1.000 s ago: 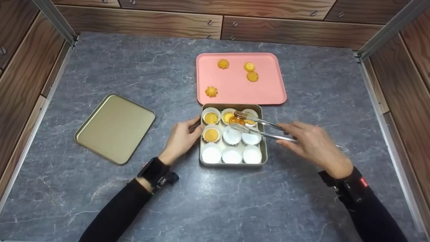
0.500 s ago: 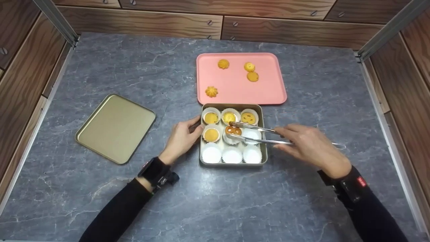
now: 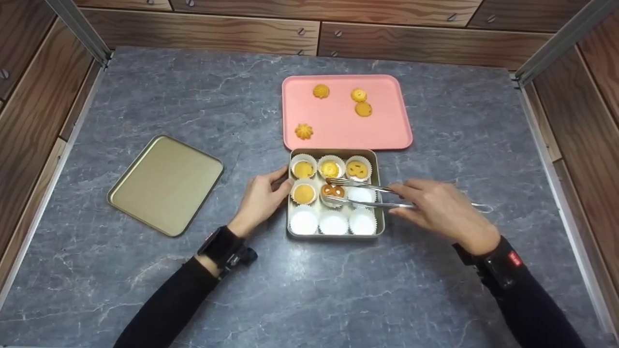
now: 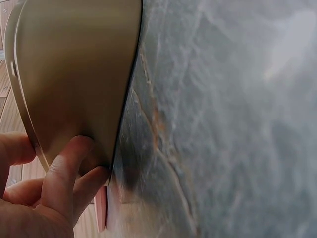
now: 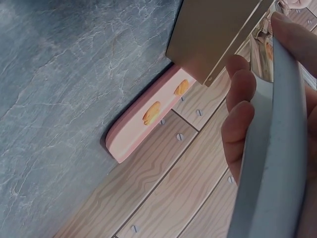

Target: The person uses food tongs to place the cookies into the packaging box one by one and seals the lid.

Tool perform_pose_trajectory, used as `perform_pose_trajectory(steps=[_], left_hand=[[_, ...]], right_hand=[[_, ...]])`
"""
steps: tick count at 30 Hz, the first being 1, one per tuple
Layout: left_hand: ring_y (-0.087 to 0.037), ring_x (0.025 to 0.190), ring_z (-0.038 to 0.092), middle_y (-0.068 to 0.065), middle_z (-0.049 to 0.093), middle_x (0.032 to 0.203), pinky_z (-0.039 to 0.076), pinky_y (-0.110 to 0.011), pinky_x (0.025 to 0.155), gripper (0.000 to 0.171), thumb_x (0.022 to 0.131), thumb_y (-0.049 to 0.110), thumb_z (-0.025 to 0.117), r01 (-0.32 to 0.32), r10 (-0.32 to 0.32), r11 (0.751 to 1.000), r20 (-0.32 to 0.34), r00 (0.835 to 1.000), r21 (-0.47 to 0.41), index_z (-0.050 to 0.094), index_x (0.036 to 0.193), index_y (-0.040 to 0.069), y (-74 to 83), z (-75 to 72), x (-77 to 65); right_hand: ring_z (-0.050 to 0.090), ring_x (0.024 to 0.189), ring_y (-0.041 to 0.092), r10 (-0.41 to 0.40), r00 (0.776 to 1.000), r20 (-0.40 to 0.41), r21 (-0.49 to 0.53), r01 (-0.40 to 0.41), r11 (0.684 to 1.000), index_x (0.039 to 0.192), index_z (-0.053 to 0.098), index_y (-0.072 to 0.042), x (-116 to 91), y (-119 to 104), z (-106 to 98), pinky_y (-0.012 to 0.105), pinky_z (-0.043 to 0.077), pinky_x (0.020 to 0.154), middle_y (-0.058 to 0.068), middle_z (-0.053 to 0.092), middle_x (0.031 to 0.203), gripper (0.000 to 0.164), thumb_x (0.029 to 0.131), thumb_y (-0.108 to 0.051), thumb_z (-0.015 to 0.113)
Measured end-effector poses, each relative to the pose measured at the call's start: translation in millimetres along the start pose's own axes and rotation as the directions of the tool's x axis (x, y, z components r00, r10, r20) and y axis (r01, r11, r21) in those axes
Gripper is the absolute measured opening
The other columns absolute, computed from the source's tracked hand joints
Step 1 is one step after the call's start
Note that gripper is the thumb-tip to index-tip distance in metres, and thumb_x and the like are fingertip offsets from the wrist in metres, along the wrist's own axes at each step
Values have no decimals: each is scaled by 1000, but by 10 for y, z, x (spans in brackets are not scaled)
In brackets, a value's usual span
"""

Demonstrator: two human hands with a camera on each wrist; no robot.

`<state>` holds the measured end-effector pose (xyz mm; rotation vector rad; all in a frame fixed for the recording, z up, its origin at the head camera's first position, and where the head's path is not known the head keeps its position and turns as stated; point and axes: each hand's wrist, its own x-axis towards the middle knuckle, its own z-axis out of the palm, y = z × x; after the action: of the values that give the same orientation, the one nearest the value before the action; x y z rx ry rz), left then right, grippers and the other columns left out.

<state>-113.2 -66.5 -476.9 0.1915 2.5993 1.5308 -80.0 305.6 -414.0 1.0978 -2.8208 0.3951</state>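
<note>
My right hand (image 3: 442, 208) holds silver tongs (image 3: 382, 187) over the open metal tin (image 3: 380, 212). The tong tips are apart, on the far and near sides of a glossy brown pretzel-shaped cookie (image 3: 333, 192) at the middle paper cup. Whether they touch it cannot be told. In the right wrist view, fingers (image 5: 240, 119) wrap the tong handle (image 5: 275, 148). My left hand (image 3: 263, 197) rests against the tin's left side, fingertips (image 4: 79, 144) on its outer wall and thumb at the rim. Cookies sit in the back-row cups and the middle-left cup (image 3: 304, 194).
Behind the tin lies a pink tray (image 3: 333, 116) with several cookies, including a swirled one (image 3: 321, 91) and a flower-shaped one (image 3: 304, 131). A gold lid (image 3: 167, 186) lies on the table to the left. Wooden panels (image 3: 217, 34) border the table.
The tongs have brought the pretzel-shaped cookie from the back of the tin nearer and down to the middle cup, uncovering the back-right cookie. The left hand stays in place.
</note>
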Motion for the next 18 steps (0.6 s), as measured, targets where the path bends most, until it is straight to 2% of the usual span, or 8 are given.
perform_pose_trajectory(steps=[1,2,4,7,9,11,12,18], left_hand=[[-22,103,68,-16,60,141,54,-38,96,49,100,26,67,-2,2,1000,-2,1000,3,59,143,4,-1,0,0],[-21,95,68,-16,61,140,55,-36,92,48,100,26,67,-3,3,1000,-3,1000,3,59,143,4,-3,0,-2],[-20,74,61,-17,65,136,55,-34,73,49,100,25,67,1,-1,1000,2,1000,-6,58,143,4,-7,0,-3],[-19,70,57,-16,67,134,54,-34,71,48,100,26,66,-1,1,1000,0,1000,2,59,143,5,-8,-1,-5],[-20,83,64,-16,66,134,56,-36,84,48,100,26,66,1,-1,1000,-3,1000,5,59,143,6,-13,-2,-7],[-20,102,65,-14,62,139,52,-37,101,47,100,26,66,-3,3,1000,-8,1000,9,60,142,6,-14,-4,-6],[-21,108,65,-15,62,139,50,-39,104,47,100,26,66,-3,3,1000,-7,1000,4,60,142,5,-14,-4,-5],[-23,106,65,-16,61,140,53,-39,98,48,100,27,66,0,0,1000,0,1000,-4,60,143,5,-15,-7,-1]], right_hand=[[65,74,15,-1,1000,-1,-1,1,1000,128,72,-8,0,-1,7,36,59,64,5,70,97,48,87,-32,84],[65,74,15,-3,1000,-3,-2,3,1000,127,72,-7,1,-3,15,36,59,64,5,70,97,49,87,-32,84],[64,73,16,-7,1000,-11,-6,7,1000,126,72,-6,1,-1,29,36,58,63,5,70,95,49,86,-31,85],[64,71,17,-17,999,-29,-18,16,1000,125,73,-4,-2,8,46,36,58,60,5,69,93,51,84,-31,87],[62,70,16,-20,999,-38,-22,19,1000,124,73,-4,-3,15,55,36,57,59,4,68,91,51,83,-31,87],[61,69,15,-21,999,-41,-24,20,1000,124,73,-4,-4,19,58,36,57,58,4,67,90,51,83,-31,87],[61,69,15,-17,999,-39,-23,16,1000,125,73,-4,-4,21,59,36,57,59,4,67,91,51,84,-31,87],[65,72,17,46,998,-35,28,-45,999,130,70,-6,-11,46,51,37,57,61,6,70,95,54,86,-34,85]])
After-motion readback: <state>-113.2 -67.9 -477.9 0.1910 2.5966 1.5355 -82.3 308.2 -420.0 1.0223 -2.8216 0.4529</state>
